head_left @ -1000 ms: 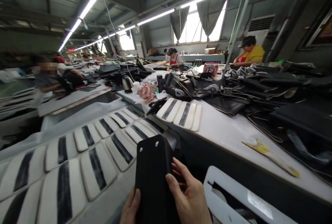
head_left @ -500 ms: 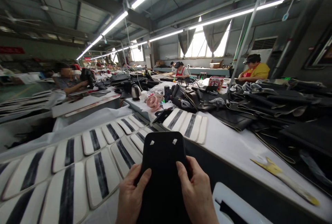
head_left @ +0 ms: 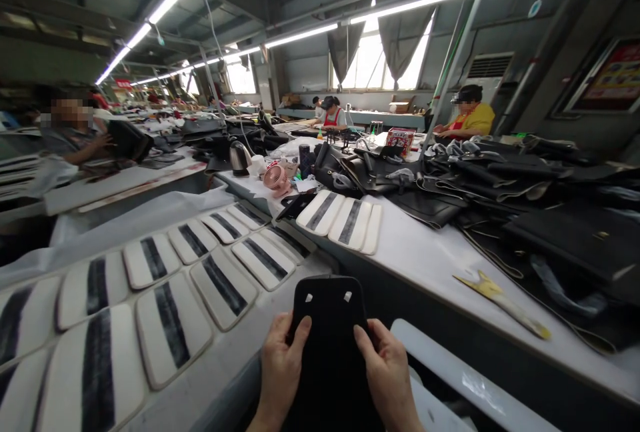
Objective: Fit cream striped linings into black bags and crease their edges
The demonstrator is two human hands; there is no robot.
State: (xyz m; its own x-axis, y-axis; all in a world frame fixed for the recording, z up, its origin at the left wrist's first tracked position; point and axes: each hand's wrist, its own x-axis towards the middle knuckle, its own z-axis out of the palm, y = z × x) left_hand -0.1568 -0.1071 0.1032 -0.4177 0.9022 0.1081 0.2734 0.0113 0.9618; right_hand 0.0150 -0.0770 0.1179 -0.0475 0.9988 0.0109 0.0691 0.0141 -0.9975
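Observation:
A black panel with rounded corners [head_left: 330, 345] is held upright before me, with two small pale slots near its top edge. My left hand [head_left: 284, 362] is closed on its left side, thumb lying on the near face. On the opposite side my right hand [head_left: 387, 369] grips it the same way. The panel's lower end runs out of the frame. To the left, rows of white panels with black stripes [head_left: 173, 329] lie on a pale-covered table [head_left: 225, 355]. A smaller group of striped white panels [head_left: 345, 222] lies ahead on the right-hand table.
Pliers with yellowed handles [head_left: 503, 302] lie on the right-hand table [head_left: 425, 245]. Black leather pieces [head_left: 560, 232] are heaped at far right. A pink fan [head_left: 277, 180] and a kettle [head_left: 240, 159] stand ahead. Below right is a white plastic chair [head_left: 465, 379]. Several co-workers sit further off.
My view has turned to the right, so the tables and striped panels have shifted left. Both hands still hold the black panel, which now appears lower in view.

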